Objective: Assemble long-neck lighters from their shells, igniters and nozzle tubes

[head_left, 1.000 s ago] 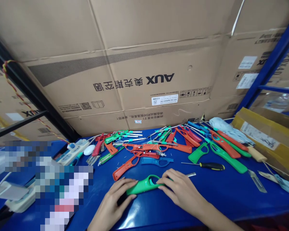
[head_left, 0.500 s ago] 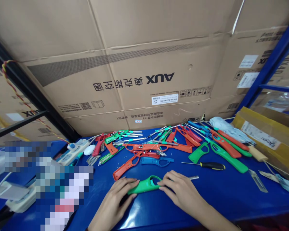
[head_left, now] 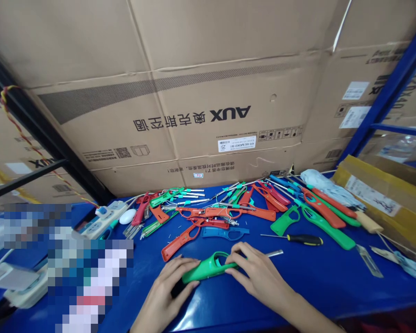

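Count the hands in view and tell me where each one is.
2. The left hand holds the handle end of the green lighter; the right hand holds its other end, by the trigger loop. The pixelated patch might hide more.

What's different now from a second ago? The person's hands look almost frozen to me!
Very little. The right hand has slightly shifted its fingers near the loop of the green plastic lighter-shaped casing. Nothing was taken up or let go: the left hand still holds the other end. The black-and-yellow-handled screwdriver and blue plastic shell with a loop stayed put.
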The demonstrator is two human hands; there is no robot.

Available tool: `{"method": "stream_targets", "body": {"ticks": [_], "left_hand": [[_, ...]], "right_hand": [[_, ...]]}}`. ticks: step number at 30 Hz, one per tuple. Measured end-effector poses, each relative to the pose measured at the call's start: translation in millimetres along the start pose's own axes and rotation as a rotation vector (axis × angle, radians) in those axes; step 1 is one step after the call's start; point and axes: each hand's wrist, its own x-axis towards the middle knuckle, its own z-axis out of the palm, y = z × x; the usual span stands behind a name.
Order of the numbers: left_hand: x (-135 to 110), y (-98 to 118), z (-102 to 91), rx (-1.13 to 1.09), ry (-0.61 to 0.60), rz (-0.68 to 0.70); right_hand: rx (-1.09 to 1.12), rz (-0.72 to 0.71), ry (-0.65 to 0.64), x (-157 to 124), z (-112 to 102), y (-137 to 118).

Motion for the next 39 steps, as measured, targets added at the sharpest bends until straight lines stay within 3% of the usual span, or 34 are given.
{"method": "stream_targets", "body": {"ticks": [5,39], "left_hand": [[1.5,-0.9,-2.9,0.003,0.032,0.029],[10.8,5.5,-12.6,0.040,-0.119,0.059]], "right_hand": [[0.083,-0.006,0.036,2.4,-4.6,-1.8],[0.150,0.097,-0.022,-5.1,0.3,-0.4]]}}
